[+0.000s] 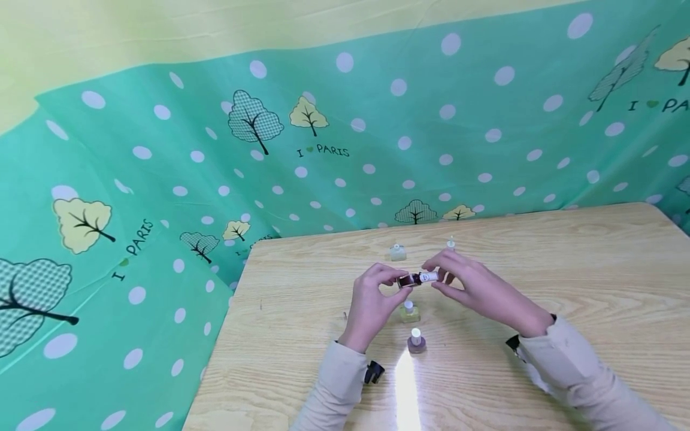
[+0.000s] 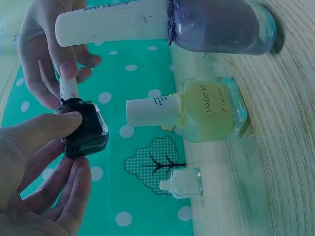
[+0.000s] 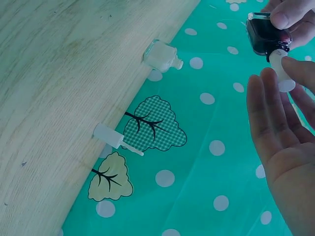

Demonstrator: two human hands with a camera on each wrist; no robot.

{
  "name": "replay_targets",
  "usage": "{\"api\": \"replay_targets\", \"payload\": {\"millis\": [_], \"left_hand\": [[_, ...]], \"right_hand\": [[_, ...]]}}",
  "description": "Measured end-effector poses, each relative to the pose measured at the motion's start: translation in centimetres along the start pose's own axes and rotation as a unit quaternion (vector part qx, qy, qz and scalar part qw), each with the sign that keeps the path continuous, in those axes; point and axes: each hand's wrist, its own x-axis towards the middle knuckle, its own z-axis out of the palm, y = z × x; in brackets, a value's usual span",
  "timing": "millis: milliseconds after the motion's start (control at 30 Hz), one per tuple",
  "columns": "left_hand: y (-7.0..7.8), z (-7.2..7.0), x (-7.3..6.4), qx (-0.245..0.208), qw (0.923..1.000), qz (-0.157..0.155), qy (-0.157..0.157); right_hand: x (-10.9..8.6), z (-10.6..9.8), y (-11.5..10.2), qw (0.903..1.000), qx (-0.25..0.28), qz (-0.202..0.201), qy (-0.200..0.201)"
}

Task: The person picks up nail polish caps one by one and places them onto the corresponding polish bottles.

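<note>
Left hand [image 1: 372,296]: our fingers clamp the dark polish bottle [image 1: 408,280] – held sideways above the desk [image 1: 566,269].
Right hand [image 1: 463,278]: fingers pinch its white cap [image 1: 429,276], at 3 o'clock of the bottle.
Risk: we judge polish could spill – the bottle lies tilted.

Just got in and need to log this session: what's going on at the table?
A person holds a dark bottle above the table, the left hand gripping its body and the right hand pinching its white cap. A yellow bottle and a purple bottle stand capped below. Behind, a clear bottle stands open, its brush cap beside it.
</note>
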Motion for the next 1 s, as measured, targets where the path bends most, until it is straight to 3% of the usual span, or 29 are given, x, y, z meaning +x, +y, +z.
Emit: {"api": "replay_targets", "payload": {"millis": [433,733,1000], "left_hand": [[0.1,-0.2,-0.1,-0.003,0.9999,0.016,0.005],[0.8,-0.3,-0.4,0.0,0.9994,0.034,0.004],[1.0,-0.3,-0.5,0.005,0.9993,0.037,0.002]], "right_hand": [[0.1,0.0,0.0,0.9998,0.0,-0.004,0.019],[0.5,0.1,-0.3,0.9977,-0.032,0.057,0.017],[0.6,0.2,-0.3,0.9957,-0.034,0.086,0.005]]}}
